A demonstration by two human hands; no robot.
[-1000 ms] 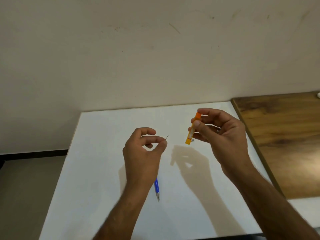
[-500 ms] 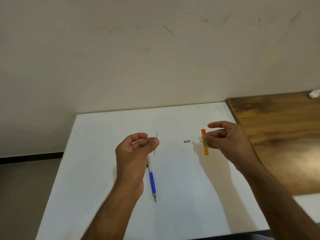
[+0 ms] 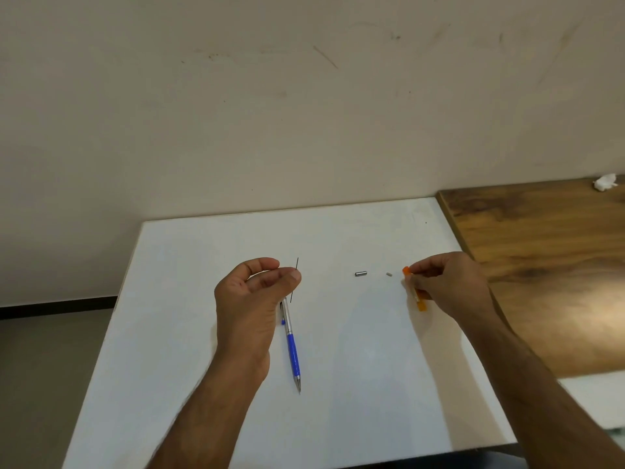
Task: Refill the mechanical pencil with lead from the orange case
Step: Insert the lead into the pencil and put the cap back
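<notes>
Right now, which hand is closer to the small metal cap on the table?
The right hand. It sits just right of the cap, holding the orange case. The left hand, pinching the lead, is farther off on the cap's left.

Looks to me like plain room in home or small office, set up as desk corner. I see flat white rectangular tabletop [image 3: 338, 418], far edge pushed against scuffed cream painted wall [image 3: 304, 113] marked with streaks and smudges. Brown wood-grain tabletop [image 3: 541, 265] butts against white one's right edge. Crumpled white tissue [image 3: 605, 181] near its far right corner. Grey floor [image 3: 50, 367] and dark skirting strip [image 3: 57, 310] beyond left edge. No machines or shop fittings; I can't narrow it further.
</notes>
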